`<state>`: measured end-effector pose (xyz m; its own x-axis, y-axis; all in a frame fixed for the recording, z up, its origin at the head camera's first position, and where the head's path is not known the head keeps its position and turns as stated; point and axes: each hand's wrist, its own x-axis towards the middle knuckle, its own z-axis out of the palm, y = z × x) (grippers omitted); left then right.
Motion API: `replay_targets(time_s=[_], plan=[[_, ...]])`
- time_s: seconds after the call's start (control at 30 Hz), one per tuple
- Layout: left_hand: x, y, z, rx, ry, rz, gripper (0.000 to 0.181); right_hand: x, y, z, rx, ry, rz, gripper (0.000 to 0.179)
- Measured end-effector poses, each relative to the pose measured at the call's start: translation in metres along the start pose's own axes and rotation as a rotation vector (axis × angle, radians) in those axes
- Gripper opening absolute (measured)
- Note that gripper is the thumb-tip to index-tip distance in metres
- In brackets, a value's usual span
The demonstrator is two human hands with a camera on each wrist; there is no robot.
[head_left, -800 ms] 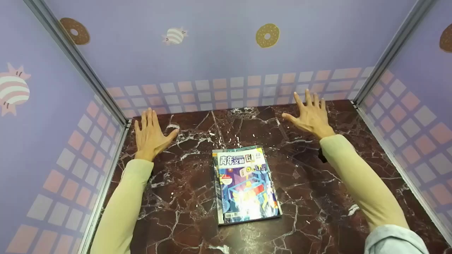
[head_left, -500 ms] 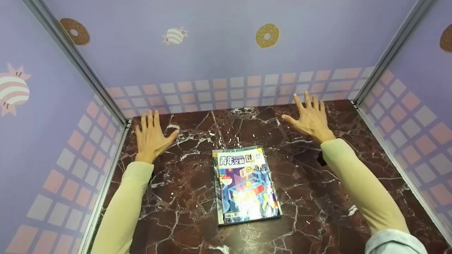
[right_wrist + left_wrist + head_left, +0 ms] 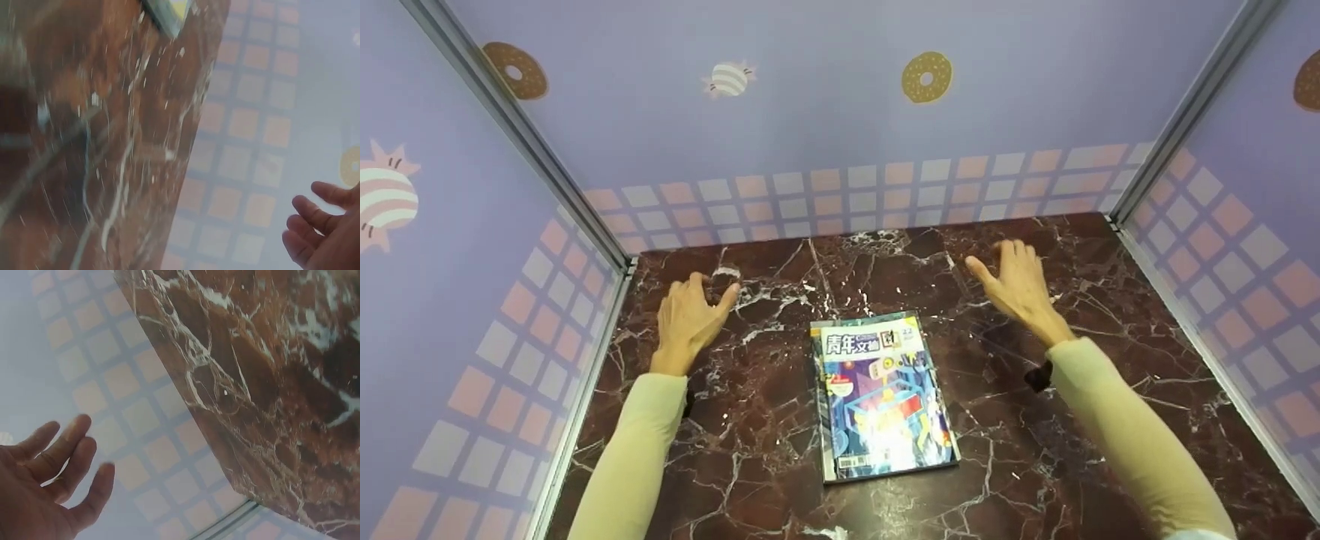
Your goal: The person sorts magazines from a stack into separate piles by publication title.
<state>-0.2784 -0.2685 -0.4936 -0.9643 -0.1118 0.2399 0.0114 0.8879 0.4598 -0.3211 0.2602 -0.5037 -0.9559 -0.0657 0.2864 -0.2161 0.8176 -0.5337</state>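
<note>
A stack of magazines (image 3: 885,405) lies on the dark red marbled table (image 3: 750,480), the top one with a bright purple and blue cover that glares near its lower middle. To its left and farther back is my left hand (image 3: 688,322), its fingers loosely bent and holding nothing. In the left wrist view that left hand (image 3: 56,484) shows relaxed, slightly spread fingers. On the other side, my right hand (image 3: 1020,289) hovers apart from the magazines with the thumb held away. The right wrist view shows the right hand's fingers (image 3: 315,219) loosely curled around nothing.
A lilac back wall (image 3: 825,120) with pink and white squares closes off the far edge of the table. Similar side panels stand at left (image 3: 472,300) and right (image 3: 1245,247), joined by grey metal posts (image 3: 1185,112).
Both hands have drawn back from the rear wall toward the person. Their fingers, straight and spread before, are now loosely bent. The magazines have stayed in place.
</note>
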Motion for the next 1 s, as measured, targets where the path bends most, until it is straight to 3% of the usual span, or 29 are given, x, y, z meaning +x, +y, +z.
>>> replay_targets(time_s=[0.23,0.5,0.7,0.83,1.0], plan=[[-0.022,0.009,0.009,-0.079,0.078,0.017,0.044,-0.035,-0.012,0.013,0.207,0.018,0.05,0.044],[-0.044,0.027,0.023,-0.292,0.16,0.041,0.024,-0.068,-0.025,0.027,0.237,0.019,0.065,0.021],[-0.075,0.044,0.037,-0.399,0.13,0.014,0.019,-0.097,-0.032,0.036,0.261,-0.083,0.113,0.015],[-0.096,0.053,0.047,-0.419,0.097,-0.002,0.024,-0.115,-0.035,0.044,0.262,-0.136,0.144,0.017],[-0.113,0.062,0.054,-0.436,0.082,0.014,0.026,-0.136,-0.039,0.052,0.261,-0.198,0.19,0.016]])
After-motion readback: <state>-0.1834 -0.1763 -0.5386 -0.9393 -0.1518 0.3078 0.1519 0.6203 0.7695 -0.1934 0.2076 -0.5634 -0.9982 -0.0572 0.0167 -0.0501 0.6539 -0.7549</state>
